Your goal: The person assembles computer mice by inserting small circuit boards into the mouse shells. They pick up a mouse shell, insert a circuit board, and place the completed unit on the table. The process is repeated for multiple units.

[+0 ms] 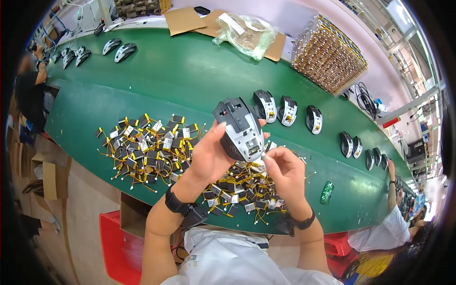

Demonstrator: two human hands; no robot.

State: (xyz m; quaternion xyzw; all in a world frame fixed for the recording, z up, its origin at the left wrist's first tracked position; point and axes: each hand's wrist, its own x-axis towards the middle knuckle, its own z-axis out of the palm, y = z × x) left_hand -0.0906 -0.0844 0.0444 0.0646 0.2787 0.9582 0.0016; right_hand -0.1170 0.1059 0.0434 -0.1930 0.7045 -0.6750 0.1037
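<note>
One mouse shell, grey and black and turned underside up, sits above the near edge of the green counter, raised clear of it. I see my left hand wrapped around the shell from the left, thumb along its upper side; that grip is clamped on the shell. My right hand meets the shell at its lower right corner, with thumb and forefinger pinched together at a small opening there. I cannot tell whether a part is held between those fingertips.

Directly below both hands lies a heap of small batteries with yellow wires, spreading left across the counter; a second part of that heap lies under my wrists. Both wrists carry black bands.

Just beyond the shell, three more mouse shells stand in a row on the counter, and further shells continue along its right side. A small green packet lies near the counter's edge, right of my right hand. At the far left more shells are lined up.

Across the counter I note flat cardboard, a crumpled clear bag and a large block of stacked gold-coloured parts. A second person's arm reaches in at the right; another person stands at the far left. Red bins sit on the floor below.
</note>
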